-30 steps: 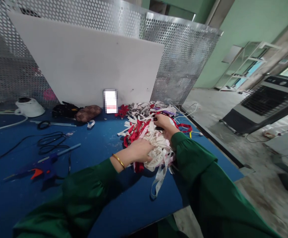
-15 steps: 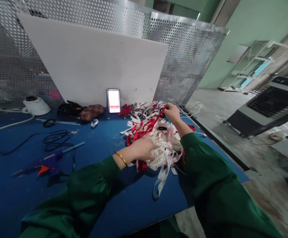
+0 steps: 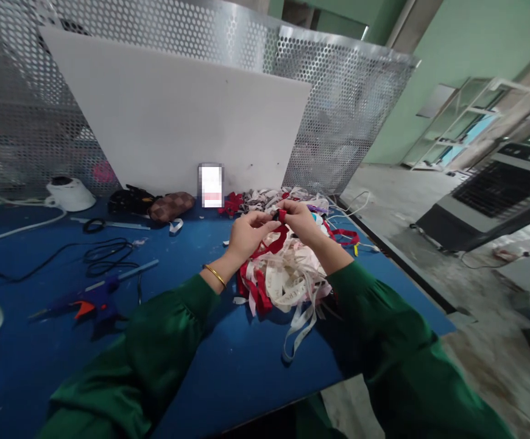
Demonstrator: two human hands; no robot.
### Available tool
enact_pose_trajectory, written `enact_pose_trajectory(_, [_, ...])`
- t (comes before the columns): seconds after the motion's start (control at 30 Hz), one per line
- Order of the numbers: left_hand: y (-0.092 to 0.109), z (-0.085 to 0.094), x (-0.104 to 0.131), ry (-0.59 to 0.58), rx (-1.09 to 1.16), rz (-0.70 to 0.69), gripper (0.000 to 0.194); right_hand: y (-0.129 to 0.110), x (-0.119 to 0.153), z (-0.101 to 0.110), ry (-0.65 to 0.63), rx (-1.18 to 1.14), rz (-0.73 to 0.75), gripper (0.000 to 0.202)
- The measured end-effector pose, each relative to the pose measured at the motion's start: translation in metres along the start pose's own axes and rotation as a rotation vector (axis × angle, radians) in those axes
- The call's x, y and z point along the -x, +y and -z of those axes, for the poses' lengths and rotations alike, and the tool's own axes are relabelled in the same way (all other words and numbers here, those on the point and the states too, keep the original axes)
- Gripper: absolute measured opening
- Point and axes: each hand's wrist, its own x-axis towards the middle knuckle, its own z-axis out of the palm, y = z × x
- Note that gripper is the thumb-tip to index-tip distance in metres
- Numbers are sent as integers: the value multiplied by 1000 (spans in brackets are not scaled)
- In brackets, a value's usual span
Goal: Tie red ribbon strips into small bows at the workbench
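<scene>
While raised, both hands (left hand [image 3: 245,233], right hand [image 3: 302,221]) pinch red ribbon [image 3: 281,216].

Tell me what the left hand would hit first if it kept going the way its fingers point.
Probably the right hand: the left hand points across at it, both pinching the same red ribbon strip.

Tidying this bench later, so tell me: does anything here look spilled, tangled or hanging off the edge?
The ribbon pile below both hands is a loose tangle, with one pale ribbon strip trailing toward the blue table's front edge. The black cable sprawls in loops at left. Nothing looks broken.
</scene>
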Motion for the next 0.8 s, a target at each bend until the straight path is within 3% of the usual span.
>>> enact_pose_trajectory(0.2, [-14,-2,-2,60,39,100,16,14,2,-16,83,120,46,11])
enact_pose_trajectory(0.4, [-18,-1,-4,16,1,91,11,14,6,-26,190,63,-1,13])
enact_pose_trajectory(0.5, [-13,5,-7,7,-15,112,10,10,9,-28,110,-22,-107,12])
enact_pose_trajectory(0.67, [0,11,-8,-167,11,122,20,1,11,-27,102,-113,-183,13])
enact_pose_trajectory(0.8, [10,12,-7,-92,95,264,17,2,11,-24,39,-114,-224,18])
